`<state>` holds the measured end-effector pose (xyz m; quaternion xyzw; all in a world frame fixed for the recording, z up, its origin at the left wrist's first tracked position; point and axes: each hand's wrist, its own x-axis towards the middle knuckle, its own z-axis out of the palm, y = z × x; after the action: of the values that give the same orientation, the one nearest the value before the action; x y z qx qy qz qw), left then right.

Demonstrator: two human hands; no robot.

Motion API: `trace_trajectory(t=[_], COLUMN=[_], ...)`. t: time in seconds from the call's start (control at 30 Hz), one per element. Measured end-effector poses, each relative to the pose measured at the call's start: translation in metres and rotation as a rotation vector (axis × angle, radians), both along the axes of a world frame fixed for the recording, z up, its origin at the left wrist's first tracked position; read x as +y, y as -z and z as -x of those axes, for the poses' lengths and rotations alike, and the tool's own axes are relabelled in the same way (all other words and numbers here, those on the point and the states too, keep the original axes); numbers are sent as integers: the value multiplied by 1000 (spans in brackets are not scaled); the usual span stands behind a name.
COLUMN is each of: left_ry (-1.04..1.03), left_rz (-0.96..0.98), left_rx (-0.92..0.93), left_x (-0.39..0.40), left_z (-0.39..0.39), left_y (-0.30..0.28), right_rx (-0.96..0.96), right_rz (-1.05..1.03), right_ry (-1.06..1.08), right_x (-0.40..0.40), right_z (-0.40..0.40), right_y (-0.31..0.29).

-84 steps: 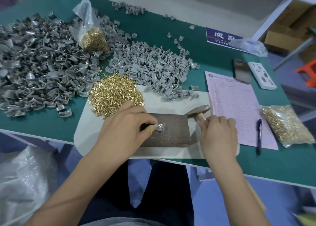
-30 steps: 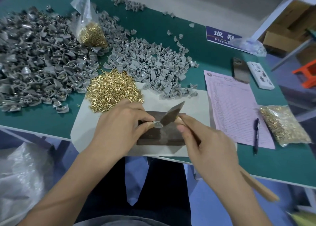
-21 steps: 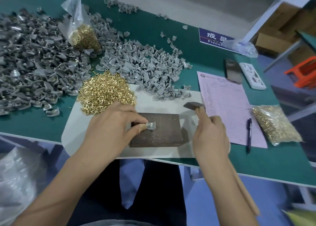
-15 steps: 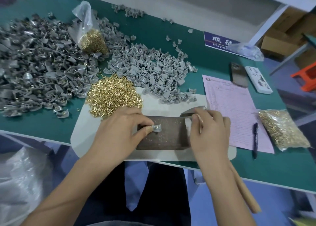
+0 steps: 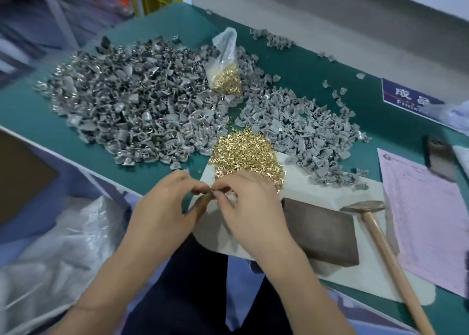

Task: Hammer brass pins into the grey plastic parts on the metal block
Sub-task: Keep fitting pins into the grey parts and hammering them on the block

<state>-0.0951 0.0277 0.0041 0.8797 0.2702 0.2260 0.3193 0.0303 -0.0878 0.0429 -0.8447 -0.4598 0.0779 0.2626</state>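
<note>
My left hand [image 5: 167, 207] and my right hand [image 5: 251, 207] meet fingertip to fingertip over the white mat's [image 5: 355, 276] left end. Between them they pinch a small grey plastic part [image 5: 229, 198], mostly hidden by the fingers. I cannot make out a pin in the fingers. The loose brass pins [image 5: 247, 154] are heaped just beyond the hands. The dark metal block [image 5: 322, 235] lies bare to the right of my right hand. On the mat right of the block lies the hammer [image 5: 365, 206], its wooden handle pointing toward me.
A big pile of grey parts [image 5: 132, 109] fills the table's left, a smaller pile [image 5: 304, 129] sits behind the block. A bag of pins [image 5: 225, 78] stands between them. A pink form [image 5: 429, 220] lies right. A plastic bag [image 5: 58, 258] hangs below the table edge.
My right hand has put the hammer down on the mat and moved left to join my left hand. My left hand has lifted the part off the block. The view has swung left.
</note>
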Motion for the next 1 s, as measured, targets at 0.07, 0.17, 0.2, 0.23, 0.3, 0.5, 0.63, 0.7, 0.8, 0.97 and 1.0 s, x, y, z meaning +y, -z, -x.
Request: trace_trajectory(t=[0.07, 0.17, 0.2, 0.23, 0.3, 0.5, 0.63, 0.7, 0.8, 0.97, 1.0], left_ry=[-44, -75, -88, -111, -172, -245, -269, -260, -246, -219, -190], left_rz=[13, 6, -9, -34, -89, -121, -102, -117, -141, -203, -197], left_rx=[56, 134, 144, 151, 174, 184, 152, 139, 119, 51, 48], left_x=[13, 28, 32, 35, 40, 49, 52, 53, 49, 30, 24], left_z=[8, 16, 17, 17, 15, 3, 0, 0, 4, -7, -13], left_y=[4, 8, 9, 9, 7, 5, 6, 8, 9, 0, -2], right_rx=[-3, -3, 3, 0, -29, -159, -172, -170, -138, -132, -130], right_rz=[47, 70, 62, 52, 12, 72, 50, 49, 10, -27, -27], right_ry=[-24, -57, -64, -69, -47, 69, 81, 85, 94, 142, 155], right_x=[19, 42, 47, 51, 56, 64, 65, 66, 62, 38, 31], right_z=[7, 15, 16, 17, 12, -4, 1, 0, -1, -7, -10], right_y=[6, 15, 16, 18, 18, 18, 25, 27, 25, 13, 11])
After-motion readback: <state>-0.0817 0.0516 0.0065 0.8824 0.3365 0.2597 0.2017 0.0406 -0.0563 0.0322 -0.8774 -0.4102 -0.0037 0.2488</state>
